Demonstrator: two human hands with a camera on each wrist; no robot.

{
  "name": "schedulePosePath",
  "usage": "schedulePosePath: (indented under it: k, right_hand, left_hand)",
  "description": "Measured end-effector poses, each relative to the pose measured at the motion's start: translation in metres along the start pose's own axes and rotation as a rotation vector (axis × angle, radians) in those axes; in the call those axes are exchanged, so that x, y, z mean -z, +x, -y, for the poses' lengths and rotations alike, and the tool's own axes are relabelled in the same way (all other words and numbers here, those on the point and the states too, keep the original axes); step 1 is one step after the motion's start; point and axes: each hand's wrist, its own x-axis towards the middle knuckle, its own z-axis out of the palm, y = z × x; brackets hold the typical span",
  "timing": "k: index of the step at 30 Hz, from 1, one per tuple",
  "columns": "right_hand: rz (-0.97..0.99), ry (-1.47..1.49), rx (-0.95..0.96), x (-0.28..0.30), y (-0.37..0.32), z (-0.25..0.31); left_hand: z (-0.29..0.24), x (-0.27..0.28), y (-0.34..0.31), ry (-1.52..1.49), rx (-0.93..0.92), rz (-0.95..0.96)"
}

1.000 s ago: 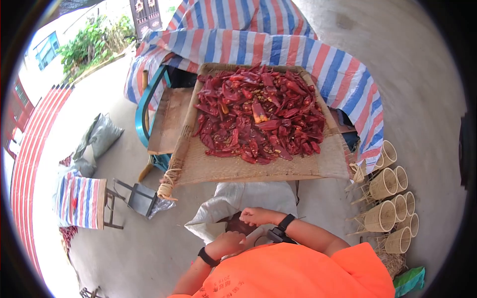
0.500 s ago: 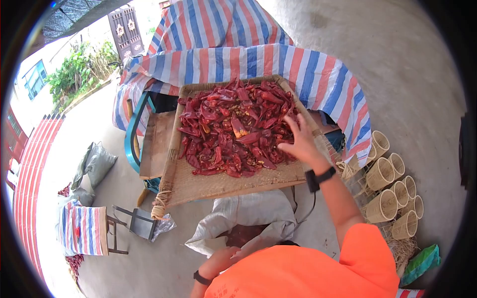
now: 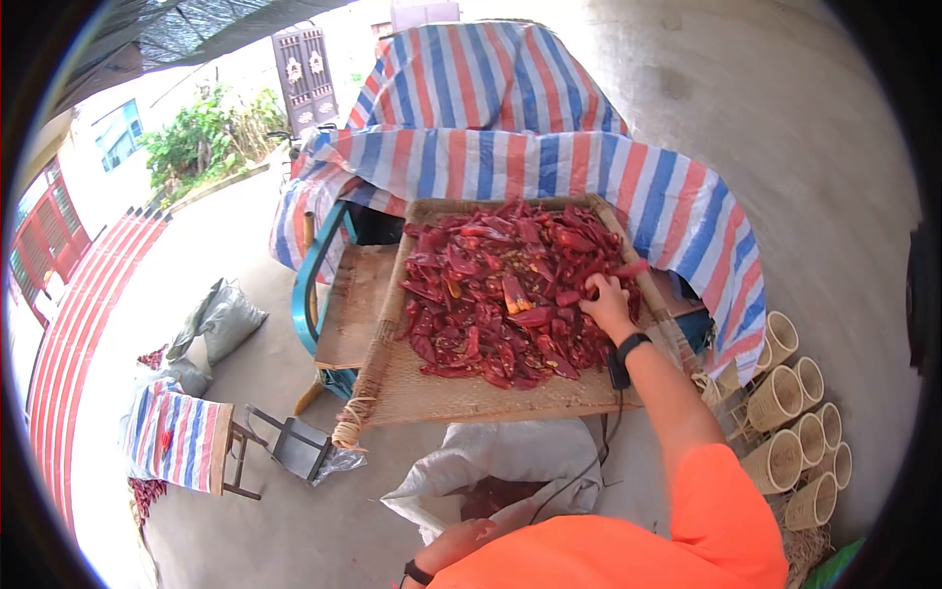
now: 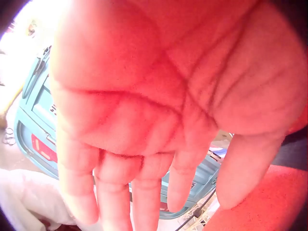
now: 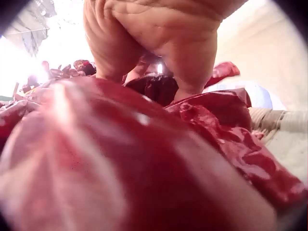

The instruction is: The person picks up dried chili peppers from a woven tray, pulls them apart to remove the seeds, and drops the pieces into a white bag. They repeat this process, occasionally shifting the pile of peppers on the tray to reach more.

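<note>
Dried red chillies (image 3: 491, 294) lie heaped on a woven tray (image 3: 471, 398) with a raised rim. At the heap's right side my right hand (image 3: 610, 306) pinches a chilli (image 3: 630, 268); in the right wrist view the fingers (image 5: 192, 72) reach down among glossy chillies (image 5: 231, 115). My left hand (image 3: 457, 542) is low, near the mouth of a white woven sack (image 3: 510, 442) with dark red contents (image 3: 496, 496). The left wrist view shows the left palm (image 4: 130, 96) with its fingers extended and apart, holding nothing.
A striped sheet (image 3: 549, 162) covers something behind the tray. Woven baskets (image 3: 775, 461) stand on the floor at the right. To the left are a small dark stool (image 3: 299, 449), a striped-covered stand (image 3: 182, 437) and grey sacks (image 3: 231, 319). A cable (image 3: 579, 476) hangs from the right wrist.
My right hand has gone from above the sack to the chilli heap, where its spread fingers have closed on a chilli. My left hand stays low by the sack. The head view has shifted.
</note>
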Motion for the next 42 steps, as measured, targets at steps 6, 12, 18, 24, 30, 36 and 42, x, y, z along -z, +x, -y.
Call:
schedulePosePath:
  k: [6, 12, 18, 24, 30, 36, 42]
  right_hand:
    - [-0.091, -0.017, -0.02, 0.014, -0.021, 0.015]
    - [-0.112, 0.004, 0.022, 0.027, -0.026, 0.013]
    - [-0.14, -0.082, 0.05, 0.01, -0.034, 0.015]
    - [-0.108, -0.018, 0.036, 0.016, -0.022, 0.006]
    - [-0.239, 0.275, 0.075, 0.058, -0.015, 0.025]
    - [-0.127, 0.75, -0.284, 0.079, -0.016, 0.029]
    - [-0.007, 1.401, -0.338, 0.094, -0.043, 0.074]
  left_hand:
    - [-0.008, 0.002, 0.014, -0.038, -0.01, 0.025]
    - [-0.031, 0.022, 0.008, 0.302, -0.099, 0.043]
    - [-0.038, 0.027, 0.002, 0.334, -0.091, 0.086]
    - [-0.032, 0.023, 0.009, 0.323, -0.057, 0.056]
    - [-0.064, 0.051, 0.002, 0.18, -0.04, 0.007]
    - [-0.113, 0.066, 0.016, 0.013, -0.127, -0.079]
    - [-0.164, 0.071, 0.051, -0.45, -0.234, -0.162]
